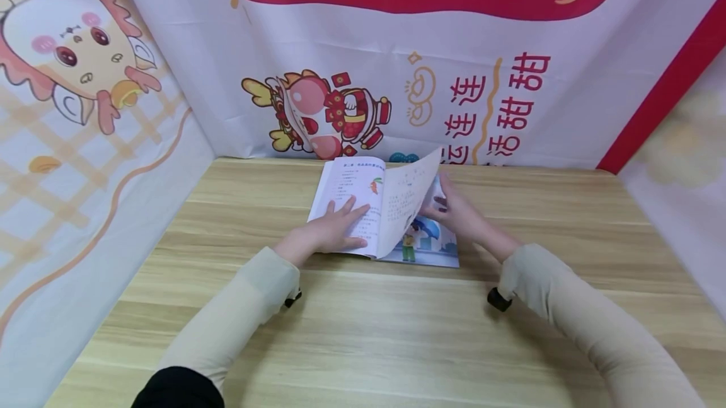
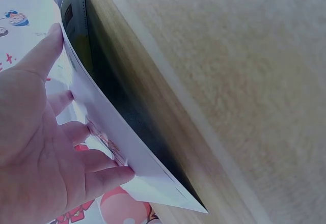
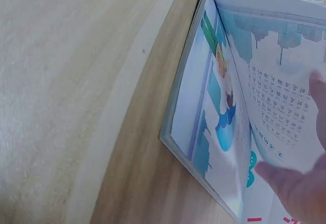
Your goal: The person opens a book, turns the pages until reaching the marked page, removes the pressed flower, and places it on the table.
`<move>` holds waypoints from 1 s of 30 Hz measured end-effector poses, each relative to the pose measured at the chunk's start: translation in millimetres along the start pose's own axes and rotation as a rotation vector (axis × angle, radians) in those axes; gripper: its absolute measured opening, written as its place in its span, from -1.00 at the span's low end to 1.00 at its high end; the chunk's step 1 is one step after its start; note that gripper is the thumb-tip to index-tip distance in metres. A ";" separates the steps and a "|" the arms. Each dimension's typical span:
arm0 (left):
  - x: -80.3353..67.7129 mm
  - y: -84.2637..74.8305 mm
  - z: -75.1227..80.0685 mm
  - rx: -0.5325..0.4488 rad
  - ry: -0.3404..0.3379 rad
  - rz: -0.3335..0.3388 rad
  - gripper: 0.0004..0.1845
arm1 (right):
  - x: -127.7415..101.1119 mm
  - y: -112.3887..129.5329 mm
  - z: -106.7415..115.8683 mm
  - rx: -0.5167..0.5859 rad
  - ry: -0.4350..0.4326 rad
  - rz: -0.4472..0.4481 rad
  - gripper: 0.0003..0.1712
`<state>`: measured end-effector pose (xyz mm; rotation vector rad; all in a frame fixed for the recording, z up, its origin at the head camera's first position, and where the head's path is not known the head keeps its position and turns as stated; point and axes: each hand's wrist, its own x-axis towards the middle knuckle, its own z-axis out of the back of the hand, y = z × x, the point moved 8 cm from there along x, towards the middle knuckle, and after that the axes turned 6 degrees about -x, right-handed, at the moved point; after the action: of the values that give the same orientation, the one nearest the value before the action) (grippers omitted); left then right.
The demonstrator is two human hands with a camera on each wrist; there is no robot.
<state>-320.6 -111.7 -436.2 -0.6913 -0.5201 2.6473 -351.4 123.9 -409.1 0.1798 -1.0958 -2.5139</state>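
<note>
A page is mid-turn. The left hand [image 1: 334,231] lies flat, fingers spread, on the left page of the book [image 1: 351,197], open on the bench [image 1: 363,326] between both hands. The right hand [image 1: 459,215] pinches the lifted page [image 1: 405,197]. Next, I judge, that page needs laying leftward and smoothing flat.

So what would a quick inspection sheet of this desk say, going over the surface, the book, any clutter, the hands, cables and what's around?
Surface: a light wooden table with visible grain.
Job's things: an open picture book lying flat near the far edge; one page stands lifted in mid-turn.
Clutter: nothing seen.
Hands: the left hand rests flat with straight fingers on the book's left side; the right hand touches the lifted page from the right, and whether it pinches it cannot be told.
Cables: nothing seen; a small dark device sits at the right wrist.
Surroundings: printed cloth backdrop with cartoon figures and red characters on three sides.
</note>
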 end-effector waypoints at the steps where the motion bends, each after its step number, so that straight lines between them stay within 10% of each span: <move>1: 0.2 -0.2 0.2 0.001 0.000 0.000 -0.09 | 0.1 1.9 -4.8 0.022 0.038 0.029 0.20; 17: -1.5 -6.3 6.3 -0.056 -0.053 -0.134 -0.13 | -6.6 38.1 -62.9 -0.237 0.395 0.239 -0.04; 23: -2.4 2.2 19.5 -0.329 -0.099 -0.250 -0.35 | -8.1 36.7 -73.4 -0.301 0.456 0.210 0.00; 30: -3.2 29.7 30.3 -0.874 -0.105 -0.098 -0.25 | -11.9 34.9 -78.0 -0.362 0.491 0.171 -0.04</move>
<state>-341.0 -146.7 -423.0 -0.7116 -1.7288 2.2913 -309.1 54.4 -437.7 0.5390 -0.4367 -2.2876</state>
